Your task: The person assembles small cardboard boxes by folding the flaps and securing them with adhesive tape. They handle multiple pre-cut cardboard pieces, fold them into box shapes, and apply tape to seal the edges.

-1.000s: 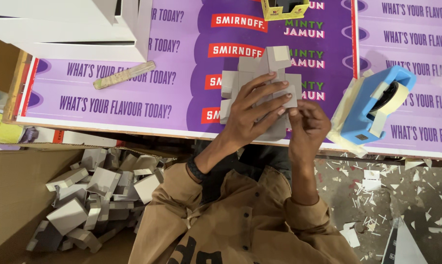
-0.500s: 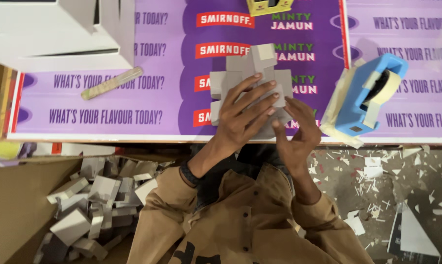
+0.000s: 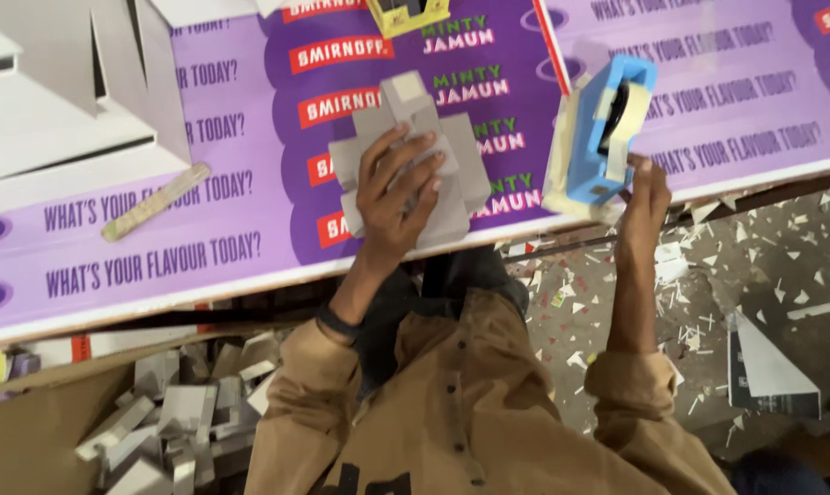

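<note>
The grey cardboard cutout (image 3: pixel 413 156) lies flat on the purple printed board (image 3: pixel 204 229), its long axis running away from the person. The left hand (image 3: pixel 395 192) presses it with spread fingers; the right hand (image 3: pixel 642 197) touches the blue tape dispenser (image 3: pixel 598 137), grip unclear.

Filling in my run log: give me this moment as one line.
left hand: presses grey card cutout on purple board | right hand: at blue tape dispenser | floor: paper scraps
</note>
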